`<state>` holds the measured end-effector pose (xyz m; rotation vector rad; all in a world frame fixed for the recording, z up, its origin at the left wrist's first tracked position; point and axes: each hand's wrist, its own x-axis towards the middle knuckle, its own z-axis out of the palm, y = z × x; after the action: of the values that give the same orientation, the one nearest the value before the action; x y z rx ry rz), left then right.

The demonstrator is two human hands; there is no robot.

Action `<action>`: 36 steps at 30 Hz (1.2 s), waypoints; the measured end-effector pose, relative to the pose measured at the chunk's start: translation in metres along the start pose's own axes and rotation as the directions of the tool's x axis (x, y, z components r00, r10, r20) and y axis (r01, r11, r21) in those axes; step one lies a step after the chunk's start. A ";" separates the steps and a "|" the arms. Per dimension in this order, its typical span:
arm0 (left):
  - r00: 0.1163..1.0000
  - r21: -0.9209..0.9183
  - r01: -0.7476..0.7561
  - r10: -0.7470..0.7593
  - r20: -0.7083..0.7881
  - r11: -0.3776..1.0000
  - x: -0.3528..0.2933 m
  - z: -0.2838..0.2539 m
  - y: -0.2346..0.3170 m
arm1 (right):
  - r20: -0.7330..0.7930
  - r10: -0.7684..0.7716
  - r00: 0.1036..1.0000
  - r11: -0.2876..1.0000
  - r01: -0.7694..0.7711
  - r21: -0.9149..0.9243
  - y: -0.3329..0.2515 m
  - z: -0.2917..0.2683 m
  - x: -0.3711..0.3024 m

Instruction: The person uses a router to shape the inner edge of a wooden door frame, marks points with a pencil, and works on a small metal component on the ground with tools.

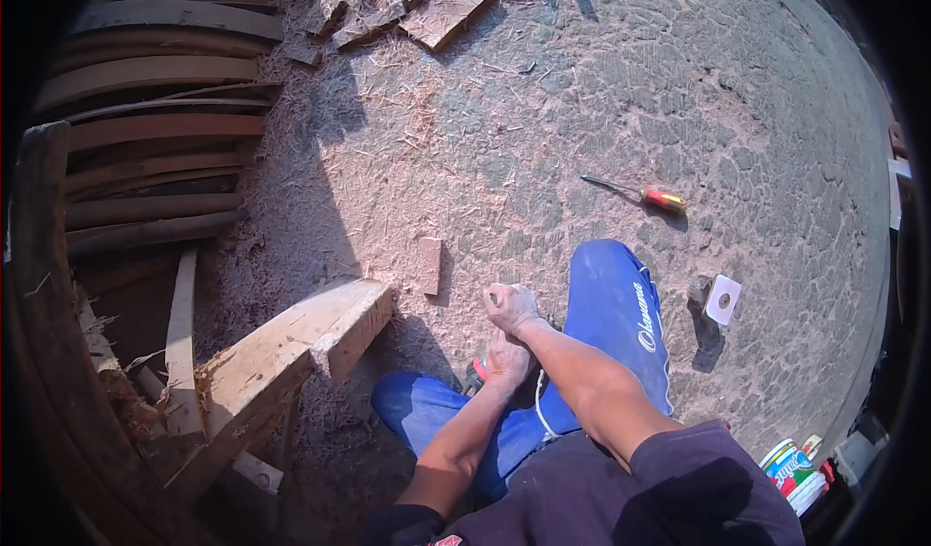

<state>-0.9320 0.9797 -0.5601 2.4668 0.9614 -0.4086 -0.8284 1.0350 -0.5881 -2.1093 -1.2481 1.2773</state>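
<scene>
Between your bent knees, at the centre of the dial, your right hand (pixel 514 308) sits just beyond your left hand (pixel 508 357), perhaps so both work along one line. Both look curled, but I cannot tell whether either is clamped on anything. A red-and-dark object (pixel 478 370) shows at eight o'clock, just beside the left hand and mostly hidden, seemingly kept low where your blue trousers (pixel 611 294) frame it. The red-and-yellow-handled screwdriver (pixel 663 199) lies between one and two, likely left within easy reach. At three sits a small white-faced block (pixel 723 300) with a dark round mark; at ten, a wooden offcut (pixel 430 265); at nine, a thick timber beam (pixel 301 333).

Under you runs rough, cracked ground (pixel 776 158), strewn with pale shavings (pixel 417 119). Farther out at ten, curved boards (pixel 165 129) lie side by side, probably for tidy stacking. At four stands a white tub (pixel 803 488). Strong sunlight falls across you, with shadow toward ten.
</scene>
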 end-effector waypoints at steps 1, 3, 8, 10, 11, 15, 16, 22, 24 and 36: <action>1.000 0.013 0.001 -0.001 0.017 1.000 0.002 -0.001 0.000 | 0.005 -0.021 1.000 1.000 0.021 -0.016 0.003 0.003 0.003; 1.000 0.003 0.007 -0.007 0.007 1.000 0.002 -0.003 0.001 | 0.011 -0.015 1.000 1.000 0.015 -0.023 0.005 0.006 0.000; 0.994 -0.063 0.059 -0.053 0.097 0.996 0.005 -0.006 0.002 | 0.039 0.081 0.996 0.996 -0.080 -0.027 -0.014 -0.010 0.000; 0.999 -0.031 0.026 -0.025 0.037 0.999 -0.007 -0.006 0.011 | 0.032 0.103 0.994 0.994 -0.102 -0.034 -0.006 -0.007 -0.010; 1.000 0.000 0.014 -0.014 -0.009 1.000 -0.006 -0.008 0.012 | 0.017 0.095 0.995 0.995 -0.094 -0.033 -0.006 -0.011 -0.007; 0.993 0.121 0.024 -0.038 0.114 0.992 -0.007 0.039 -0.011 | 0.166 0.105 0.981 0.994 -0.100 -0.037 -0.018 -0.019 0.000; 0.978 0.027 0.034 -0.039 0.207 0.999 -0.051 0.050 0.009 | -0.217 0.183 0.959 0.973 -0.208 -0.099 0.020 0.038 -0.018; 0.994 0.110 0.108 -0.104 -0.045 0.988 0.005 0.008 0.002 | 0.025 0.051 0.998 0.998 -0.050 -0.029 -0.017 -0.027 -0.001; 0.971 0.219 0.215 -0.184 -0.151 0.952 -0.012 0.040 -0.002 | 0.031 0.055 0.998 0.998 -0.056 0.040 -0.028 -0.031 -0.018; 0.926 -0.159 0.338 -0.358 -0.119 0.928 -0.041 -0.004 0.020 | -0.055 -0.315 0.948 0.944 0.307 -0.122 0.014 -0.055 -0.065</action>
<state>-0.9474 0.9459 -0.5333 2.2262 1.4507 -0.2667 -0.7879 0.9800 -0.5360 -1.9136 -1.5774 1.0035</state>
